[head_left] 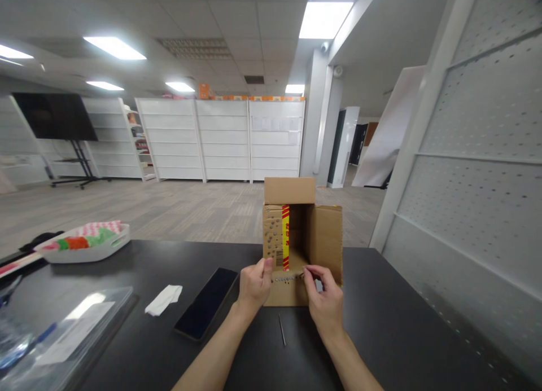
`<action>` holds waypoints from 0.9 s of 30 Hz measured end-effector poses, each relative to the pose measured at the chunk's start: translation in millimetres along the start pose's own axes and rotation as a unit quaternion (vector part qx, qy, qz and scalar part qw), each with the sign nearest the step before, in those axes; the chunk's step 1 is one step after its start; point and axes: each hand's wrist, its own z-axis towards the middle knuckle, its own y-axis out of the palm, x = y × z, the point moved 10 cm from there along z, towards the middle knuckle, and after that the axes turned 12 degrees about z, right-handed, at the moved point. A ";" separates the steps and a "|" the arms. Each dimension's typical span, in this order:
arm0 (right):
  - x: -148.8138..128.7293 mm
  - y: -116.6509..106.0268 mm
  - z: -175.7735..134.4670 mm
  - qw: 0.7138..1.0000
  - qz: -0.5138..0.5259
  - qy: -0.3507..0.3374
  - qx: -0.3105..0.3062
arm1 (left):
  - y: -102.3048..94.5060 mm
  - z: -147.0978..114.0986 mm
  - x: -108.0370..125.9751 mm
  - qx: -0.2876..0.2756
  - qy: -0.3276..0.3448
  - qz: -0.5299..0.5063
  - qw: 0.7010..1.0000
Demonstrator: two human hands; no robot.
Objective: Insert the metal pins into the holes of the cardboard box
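Note:
An open cardboard box [327, 233] stands on the black table with its flaps spread. My left hand [255, 281] is closed on its left edge, thumb upward. Small grey metal pieces dot the left flap, beside a yellow and red tape strip [285, 238]. More of them run in a row [285, 279] across the lower front flap. At the right end of that row, my right hand [324, 292] pinches thumb and fingertips together; whatever is between them is too small to make out. A thin metal rod [282, 329] lies on the table below the box.
Left of my hands lie a dark phone [206, 303] and a folded white tissue [164, 299]. Farther left are a clear plastic case [80, 329] and a white basket [91, 254] with colourful cloth. A perforated white panel [478, 210] rises along the right side.

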 end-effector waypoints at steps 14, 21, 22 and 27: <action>9.4 12.4 -1.5 0.998 -0.025 0.030 -0.044 | -1.1 2.2 -1.4 -0.010 -0.029 -0.043 0.999; 9.8 9.7 -1.3 0.998 -0.036 0.023 -0.036 | 0.9 1.5 -4.0 -0.019 -0.036 -0.051 0.998; 9.3 11.1 -1.5 0.998 -0.038 0.019 -0.043 | 1.0 1.5 -4.2 -0.020 -0.037 -0.052 0.998; -1.4 21.0 -3.0 0.995 -0.038 -0.036 -0.088 | 0.8 1.9 -4.3 -0.024 -0.042 -0.056 0.997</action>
